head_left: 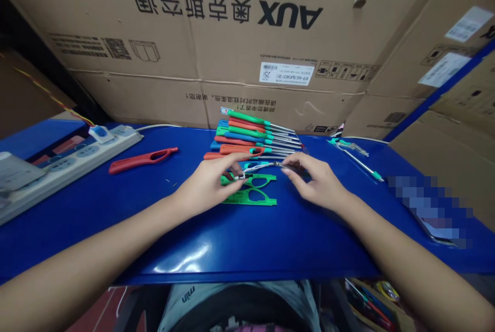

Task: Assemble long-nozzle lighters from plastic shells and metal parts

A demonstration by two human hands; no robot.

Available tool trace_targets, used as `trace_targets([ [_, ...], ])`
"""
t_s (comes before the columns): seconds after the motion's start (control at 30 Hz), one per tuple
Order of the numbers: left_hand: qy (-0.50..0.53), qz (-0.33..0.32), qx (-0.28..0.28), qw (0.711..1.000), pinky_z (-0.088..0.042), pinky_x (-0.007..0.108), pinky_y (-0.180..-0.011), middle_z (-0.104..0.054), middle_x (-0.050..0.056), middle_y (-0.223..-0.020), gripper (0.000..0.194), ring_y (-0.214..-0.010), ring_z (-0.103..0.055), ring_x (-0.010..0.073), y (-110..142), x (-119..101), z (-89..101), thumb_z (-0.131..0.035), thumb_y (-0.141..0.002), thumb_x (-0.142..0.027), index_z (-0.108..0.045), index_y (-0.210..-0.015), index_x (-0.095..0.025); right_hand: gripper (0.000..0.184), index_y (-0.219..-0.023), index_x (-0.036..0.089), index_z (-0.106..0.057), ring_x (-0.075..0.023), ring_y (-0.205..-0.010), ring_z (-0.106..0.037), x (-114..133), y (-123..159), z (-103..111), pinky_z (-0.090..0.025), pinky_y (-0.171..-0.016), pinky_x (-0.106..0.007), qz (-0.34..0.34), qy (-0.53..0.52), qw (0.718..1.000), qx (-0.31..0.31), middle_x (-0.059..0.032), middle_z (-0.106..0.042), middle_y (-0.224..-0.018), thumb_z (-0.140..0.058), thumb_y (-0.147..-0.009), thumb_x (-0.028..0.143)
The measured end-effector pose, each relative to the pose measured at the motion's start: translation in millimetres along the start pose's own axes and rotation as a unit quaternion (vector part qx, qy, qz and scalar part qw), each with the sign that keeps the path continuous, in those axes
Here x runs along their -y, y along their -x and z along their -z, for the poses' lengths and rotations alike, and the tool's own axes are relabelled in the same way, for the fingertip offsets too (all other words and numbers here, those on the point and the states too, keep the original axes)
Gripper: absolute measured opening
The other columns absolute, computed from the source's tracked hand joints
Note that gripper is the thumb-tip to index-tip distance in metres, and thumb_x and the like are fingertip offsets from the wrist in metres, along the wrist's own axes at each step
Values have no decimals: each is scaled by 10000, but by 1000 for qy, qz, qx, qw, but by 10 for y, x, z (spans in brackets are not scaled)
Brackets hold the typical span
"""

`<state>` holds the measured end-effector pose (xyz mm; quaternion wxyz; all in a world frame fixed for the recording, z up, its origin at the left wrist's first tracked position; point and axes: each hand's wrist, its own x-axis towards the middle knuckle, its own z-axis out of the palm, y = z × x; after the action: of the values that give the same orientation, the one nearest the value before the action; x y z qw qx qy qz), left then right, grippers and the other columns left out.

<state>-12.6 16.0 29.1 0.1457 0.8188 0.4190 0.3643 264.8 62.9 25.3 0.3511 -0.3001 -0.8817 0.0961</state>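
Observation:
My left hand (211, 180) pinches a small dark part, with thin white wires (257, 167) running from it to the right. My right hand (313, 177) closes its fingertips on a thin metal tube (288, 165) at the other end of those wires. Below my left fingers, two green lighter shell halves (270, 201) with trigger openings lie on the blue table (232, 244), partly hidden by that hand. Just beyond my hands is a row of several stick lighters (247, 131) with red, green and blue handles and metal tubes pointing right.
A red lighter shell (143, 161) lies at the left by a white power strip (77, 159). At the right are a metal tube with green ends (361, 164) and a partly blurred phone (436, 223). A large cardboard sheet (232, 53) stands behind.

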Motion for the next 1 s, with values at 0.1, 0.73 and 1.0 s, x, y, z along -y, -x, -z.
trace_targets([
  [0.1,17,-2,-41,999,-562,200,-734,-704,-1,-888,424,-779,-677,109,18,-58,-3,-662,-904,-252,-602,-1317,-183,132,-1057,196,-621,-161,-799,-644,-39,-6,63,-501,-709,-284,-17,3,998,55,-59,-704,-976,-561,-966,271],
  [0.73,-40,47,178,982,-525,276,-774,-749,57,-927,186,-821,-693,172,-55,-40,119,-620,-942,-244,-780,-990,-163,156,-954,158,-715,-143,-828,-618,9,-49,192,-501,-769,-285,-14,-160,946,280,-64,-673,-937,-643,-925,293],
  [1.0,-126,27,202,971,-556,327,-811,-707,92,-990,225,-869,-692,207,14,-43,16,-563,-960,-167,-765,-1060,-157,165,-974,161,-715,-117,-690,-608,34,-15,109,-472,-633,-236,-56,-117,935,330,-28,-690,-820,-686,-892,301],
])
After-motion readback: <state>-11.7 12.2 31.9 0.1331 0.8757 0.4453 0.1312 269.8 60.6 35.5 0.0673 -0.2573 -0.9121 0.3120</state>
